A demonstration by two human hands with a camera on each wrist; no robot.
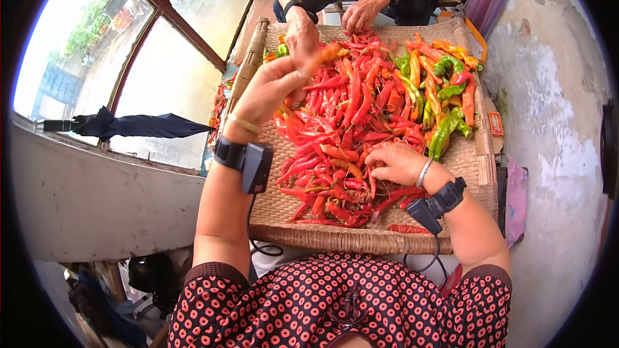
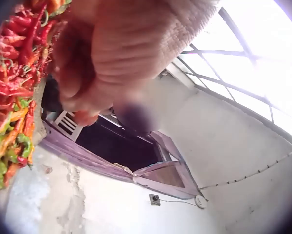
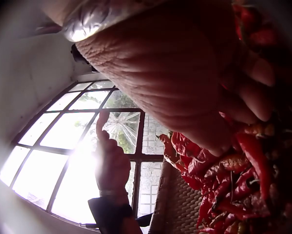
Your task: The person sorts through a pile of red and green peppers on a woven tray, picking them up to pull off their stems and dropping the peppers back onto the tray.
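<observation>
Window glare, dark fisheye edges, blurred left hand [image 1: 274, 87].

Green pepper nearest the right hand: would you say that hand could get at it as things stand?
Probably yes: the right hand is close by, the green pepper lies at the pile's edge, and nothing seems to cover it.

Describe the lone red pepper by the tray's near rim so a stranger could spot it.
Start at the woven tray heaped with peppers. At its near rim, right of centre, one red pepper lies along the edge, apart from the rest.
</observation>
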